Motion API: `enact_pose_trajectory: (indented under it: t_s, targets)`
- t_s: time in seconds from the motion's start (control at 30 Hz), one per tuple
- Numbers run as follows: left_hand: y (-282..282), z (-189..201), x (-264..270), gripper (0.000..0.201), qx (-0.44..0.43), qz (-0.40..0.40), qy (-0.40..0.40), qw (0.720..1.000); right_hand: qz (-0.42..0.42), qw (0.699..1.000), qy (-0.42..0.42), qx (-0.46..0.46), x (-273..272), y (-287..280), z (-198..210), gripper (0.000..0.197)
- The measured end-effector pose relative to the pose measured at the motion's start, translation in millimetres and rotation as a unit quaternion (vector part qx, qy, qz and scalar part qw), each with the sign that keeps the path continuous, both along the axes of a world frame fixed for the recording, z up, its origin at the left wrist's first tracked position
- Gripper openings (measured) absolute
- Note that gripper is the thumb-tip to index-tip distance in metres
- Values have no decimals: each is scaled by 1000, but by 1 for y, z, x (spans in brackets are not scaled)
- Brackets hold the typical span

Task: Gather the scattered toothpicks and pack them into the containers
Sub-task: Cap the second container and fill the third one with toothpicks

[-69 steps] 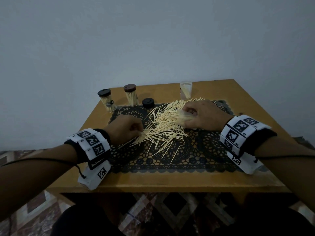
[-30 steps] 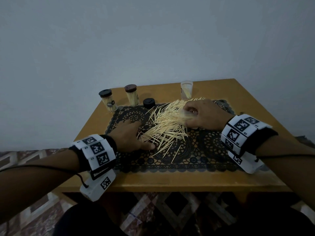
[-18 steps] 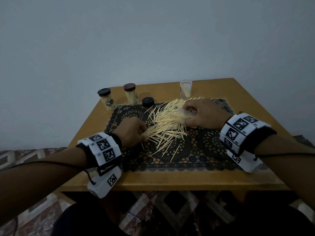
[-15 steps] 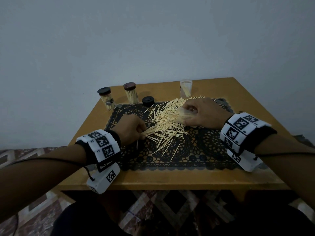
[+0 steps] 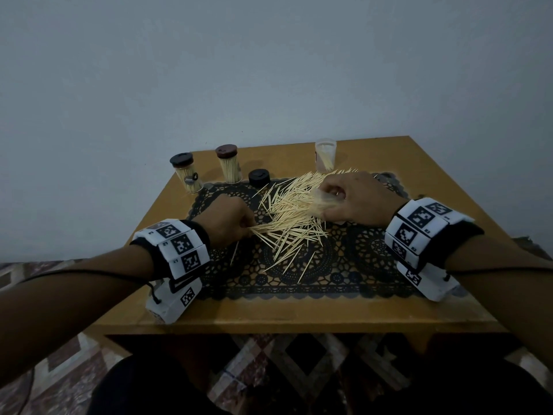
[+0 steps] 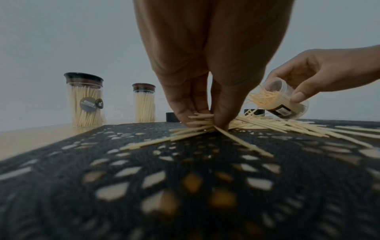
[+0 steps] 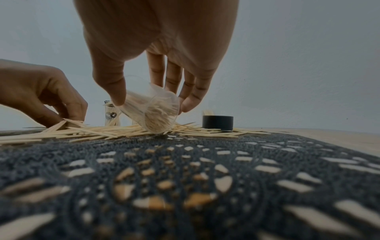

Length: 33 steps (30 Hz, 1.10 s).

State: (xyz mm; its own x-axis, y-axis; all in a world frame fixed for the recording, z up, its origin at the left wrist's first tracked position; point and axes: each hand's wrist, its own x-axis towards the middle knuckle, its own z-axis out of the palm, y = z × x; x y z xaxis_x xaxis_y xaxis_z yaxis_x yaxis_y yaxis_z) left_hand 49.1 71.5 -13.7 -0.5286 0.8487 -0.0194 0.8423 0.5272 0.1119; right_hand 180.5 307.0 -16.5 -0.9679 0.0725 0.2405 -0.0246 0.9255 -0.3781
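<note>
Pinching down on a small bunch of toothpicks (image 6: 202,121), our left hand (image 5: 223,221) works the left edge of the pile, thumb and fingertips (image 6: 185,113) squeezed together right at the lace mat (image 5: 344,265). We see the loose toothpicks (image 5: 291,215) fanned across the middle of the frame in the head view, most of them on the mat, a few stragglers (image 5: 306,263) pointing toward the lower edge. Over on the right, our right hand (image 5: 356,200) grasps a clear open container (image 7: 153,112), thumb on one side and fingers on the other; it's tipped over, mouth aimed left toward the pile, already partly filled with sticks, its lower rim down among the scattered ones. Toward the upper left of the table (image 5: 299,316) stand two capped containers, one with a black lid (image 5: 186,172) and one with a brown lid (image 5: 229,164), both upright and packed full. Just right of them a loose black cap (image 5: 259,178) sits at the mat's far edge, and another clear open container (image 5: 325,154) stands upright at the top centre with only a few sticks inside.
</note>
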Motion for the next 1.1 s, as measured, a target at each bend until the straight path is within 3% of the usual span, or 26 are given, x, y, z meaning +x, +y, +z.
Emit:
enact_pose_trajectory:
  t_s: [0.3,0.7,0.8,1.03,1.1]
  targets:
    - [1,-1,-7,15,-33,-30,-14,999,8,1000,-10,12,1,-4,2,40]
    - [37,35,-5,8,-33,-73,-5,997,5,999,-18,26,-1,-4,1,40]
    - [51,37,2,22,-55,-98,-22,993,9,1000,-12,24,-1,-5,0,37]
    - [74,37,10,5,-8,-89,-38,995,10,1000,-18,21,-3,-7,0,39]
    - [78,36,12,18,18,-66,-37,997,7,1000,-19,16,-2,-8,0,39]
